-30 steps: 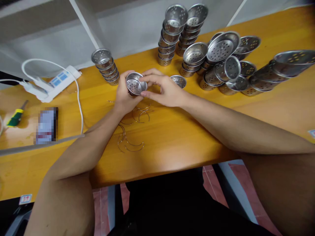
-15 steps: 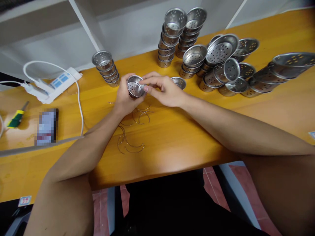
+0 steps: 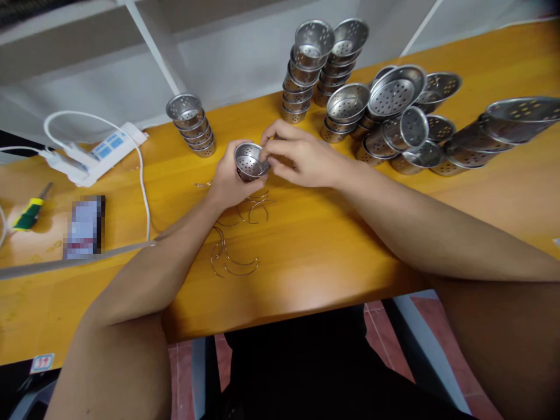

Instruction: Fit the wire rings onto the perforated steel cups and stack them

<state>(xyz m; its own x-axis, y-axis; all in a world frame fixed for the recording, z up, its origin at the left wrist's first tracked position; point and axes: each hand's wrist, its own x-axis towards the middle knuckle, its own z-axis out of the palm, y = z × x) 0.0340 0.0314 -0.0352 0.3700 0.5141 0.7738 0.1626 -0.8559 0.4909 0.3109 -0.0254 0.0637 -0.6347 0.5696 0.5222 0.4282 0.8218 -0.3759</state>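
A small perforated metal cup (image 3: pixel 248 165) is tilted towards me above the wooden table, its holed bottom showing. My left hand (image 3: pixel 230 181) is wrapped round it from the left, thumb in front. Fingers of my right hand (image 3: pixel 291 153) are bent and pinched together at the cup's right rim. Whether they also have a thin wire between them cannot be made out. Below the cup, several thin curved wires (image 3: pixel 241 272) lie loose on the table, some partly behind my left hand and forearm.
Behind my left hand stands a stack of perforated cups (image 3: pixel 189 119). More stacks (image 3: pixel 308 67) and a cluster of cups (image 3: pixel 396 96) fill the back right. On the left lie a power strip (image 3: pixel 109 146) with white cables, a screwdriver (image 3: pixel 28 214) and a phone (image 3: pixel 84 226).
Both hands and the cup have shifted slightly right and down in view. My right fingers have moved from over the cup's opening to its right rim, more curled. The cup behind is now hidden.
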